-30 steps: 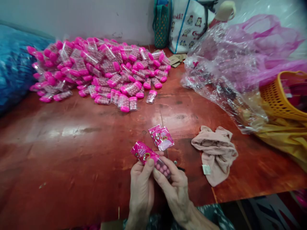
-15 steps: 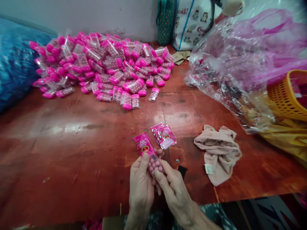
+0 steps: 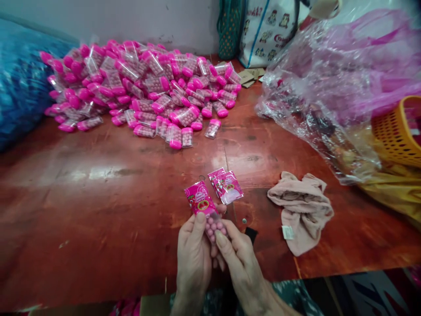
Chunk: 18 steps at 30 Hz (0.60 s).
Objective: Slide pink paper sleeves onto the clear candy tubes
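Note:
Near the table's front edge, a clear container of pink balls [image 3: 214, 227] is held between both hands, with a printed pink sleeve [image 3: 199, 197] over its far end. My left hand [image 3: 194, 254] grips its left side, the thumb on the sleeve's lower edge. My right hand [image 3: 241, 254] pinches the near end with thumb and fingers. Just beyond lie two flat pink printed sleeves [image 3: 229, 186], partly overlapping. A large heap of similar containers with bright pink caps [image 3: 144, 83] spreads across the back of the table.
On the red-brown table [image 3: 98, 219], a beige cloth [image 3: 302, 210] lies to the right. Clear and pink plastic bags [image 3: 329, 83] and a yellow basket [image 3: 391, 136] fill the right side. A blue bag [image 3: 26, 83] is at the left, a white printed bag [image 3: 266, 33] behind.
The view has shifted slightly. Both hands keep their hold on the container, with the sleeve tilted a little differently and more of the balls showing.

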Each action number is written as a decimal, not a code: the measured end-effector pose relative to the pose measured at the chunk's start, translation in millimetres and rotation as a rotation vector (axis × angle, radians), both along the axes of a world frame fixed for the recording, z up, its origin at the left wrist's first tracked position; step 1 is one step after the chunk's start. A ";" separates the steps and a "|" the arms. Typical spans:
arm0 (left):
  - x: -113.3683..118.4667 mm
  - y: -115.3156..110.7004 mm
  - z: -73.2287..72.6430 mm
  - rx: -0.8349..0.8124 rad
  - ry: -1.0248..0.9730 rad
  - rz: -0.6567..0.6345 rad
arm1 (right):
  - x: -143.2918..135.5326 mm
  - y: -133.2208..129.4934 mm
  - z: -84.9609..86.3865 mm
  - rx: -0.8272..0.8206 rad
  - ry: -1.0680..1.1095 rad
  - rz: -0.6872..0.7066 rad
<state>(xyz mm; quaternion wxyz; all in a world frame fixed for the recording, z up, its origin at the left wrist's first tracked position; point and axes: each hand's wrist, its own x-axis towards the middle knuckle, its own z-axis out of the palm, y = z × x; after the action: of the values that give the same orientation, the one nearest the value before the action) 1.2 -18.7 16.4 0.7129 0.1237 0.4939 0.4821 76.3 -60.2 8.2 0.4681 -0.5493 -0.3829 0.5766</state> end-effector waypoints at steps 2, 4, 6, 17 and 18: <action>3.7 -4.0 0.0 -0.014 -0.042 -0.003 | -0.2 -0.4 2.4 -0.002 -0.050 -0.051; 6.2 -6.4 0.4 -0.023 -0.075 -0.009 | 0.6 -0.7 4.8 -0.006 -0.085 -0.090; 5.9 -5.8 1.4 -0.032 -0.101 -0.036 | 1.4 -0.9 5.6 -0.012 -0.064 -0.076; 5.8 -11.2 1.0 -0.037 -0.022 -0.059 | -3.1 -1.4 -1.8 0.040 -0.132 -0.130; 5.9 -12.2 -0.1 -0.041 -0.008 -0.067 | -2.1 0.6 -0.8 0.050 -0.140 -0.133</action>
<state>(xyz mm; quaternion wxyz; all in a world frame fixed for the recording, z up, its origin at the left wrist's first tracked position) 7.2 -30.9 16.4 0.7331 0.1236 0.4963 0.4483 74.2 -59.7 7.5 0.4912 -0.6006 -0.3914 0.4948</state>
